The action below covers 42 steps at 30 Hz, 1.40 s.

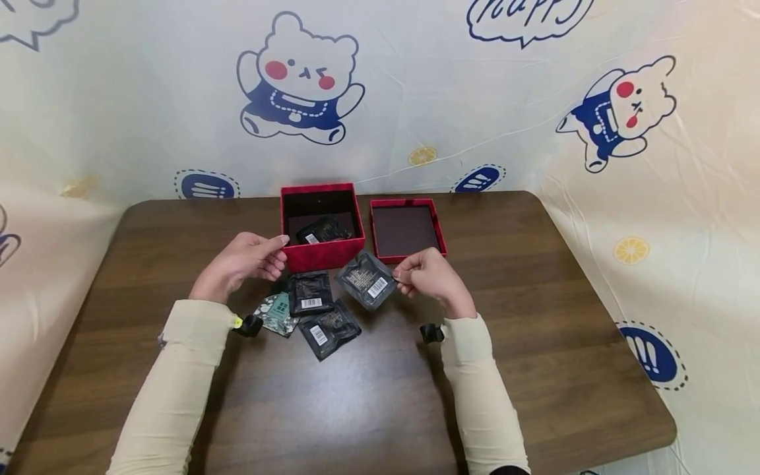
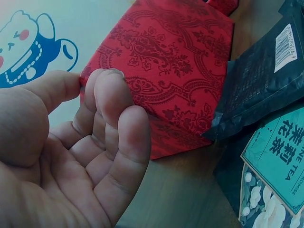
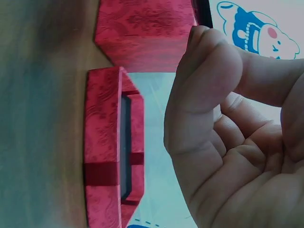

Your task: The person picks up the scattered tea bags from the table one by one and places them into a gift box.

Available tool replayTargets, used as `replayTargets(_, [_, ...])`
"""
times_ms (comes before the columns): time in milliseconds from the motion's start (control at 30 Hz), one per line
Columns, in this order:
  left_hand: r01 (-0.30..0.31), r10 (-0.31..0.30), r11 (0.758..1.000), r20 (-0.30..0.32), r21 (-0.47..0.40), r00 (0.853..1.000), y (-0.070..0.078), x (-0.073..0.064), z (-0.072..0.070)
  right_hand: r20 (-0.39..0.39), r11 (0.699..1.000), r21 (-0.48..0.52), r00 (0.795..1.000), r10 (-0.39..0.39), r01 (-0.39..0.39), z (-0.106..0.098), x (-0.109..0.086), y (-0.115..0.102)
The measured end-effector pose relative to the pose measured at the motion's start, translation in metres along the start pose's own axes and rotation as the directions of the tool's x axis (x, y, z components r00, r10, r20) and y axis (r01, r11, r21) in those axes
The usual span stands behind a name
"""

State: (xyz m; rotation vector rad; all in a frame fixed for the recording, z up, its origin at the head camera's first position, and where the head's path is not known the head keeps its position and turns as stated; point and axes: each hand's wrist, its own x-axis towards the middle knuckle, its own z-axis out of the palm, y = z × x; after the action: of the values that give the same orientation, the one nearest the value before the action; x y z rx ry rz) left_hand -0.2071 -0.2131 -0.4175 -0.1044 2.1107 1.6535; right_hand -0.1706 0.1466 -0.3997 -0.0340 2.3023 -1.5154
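My left hand (image 1: 246,257) pinches the front left corner of an open red patterned box (image 1: 323,256), the thumb at its rim. In the left wrist view the box's brocade-like wall (image 2: 166,61) rises beside the fingers. A dark tea sachet (image 1: 367,280) with a barcode hangs by its right corner between the thumb and fingers of my right hand (image 1: 430,274), just in front of the box. Inside the box lies another dark sachet (image 1: 323,231). The right wrist view shows curled fingers (image 3: 199,104), with the held sachet mostly hidden.
Two dark sachets (image 1: 311,293) (image 1: 330,328) and a patterned jasmine tea sachet (image 1: 278,313) with a green label overlap on the wooden table (image 1: 356,422) before the box. To the box's right lies its red lid (image 1: 406,229), inside up. A printed curtain (image 1: 404,86) stands behind.
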Motion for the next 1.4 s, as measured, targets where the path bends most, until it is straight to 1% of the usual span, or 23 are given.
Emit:
replayTargets(233, [0.008,-0.008,1.0,0.008,-0.011,1.0,0.0,-0.001,-0.002,0.021,0.999,0.045,1.0,-0.019,0.018,0.0,0.007,-0.011])
replayTargets(400, [0.013,-0.013,1.0,0.009,-0.016,1.0,0.0,-0.001,-0.002,0.03,0.995,0.092,0.998,-0.05,0.047,0.002,0.014,-0.02])
replayTargets(567, [0.005,-0.005,1.0,0.011,-0.019,1.0,-0.001,0.0,-0.002,0.02,0.988,0.139,0.997,-0.068,0.064,0.005,0.022,-0.03])
replayTargets(733, [0.001,0.0,1.0,0.018,-0.029,1.0,-0.003,0.001,-0.002,0.009,0.984,0.173,0.999,-0.049,0.047,0.008,0.031,-0.037])
replayTargets(900, [0.004,-0.004,1.0,0.007,-0.026,1.0,-0.003,0.001,-0.003,0.003,0.974,0.224,1.0,-0.027,0.026,0.011,0.037,-0.046])
replayTargets(1133, [0.008,-0.008,1.0,0.008,-0.027,1.0,-0.005,0.003,-0.005,-0.006,0.972,0.234,1.0,-0.003,0.004,0.012,0.045,-0.055])
replayTargets(1400, [0.0,0.0,1.0,0.011,-0.028,1.0,-0.005,0.003,-0.003,-0.014,0.971,0.238,1.0,0.007,-0.004,0.014,0.054,-0.059])
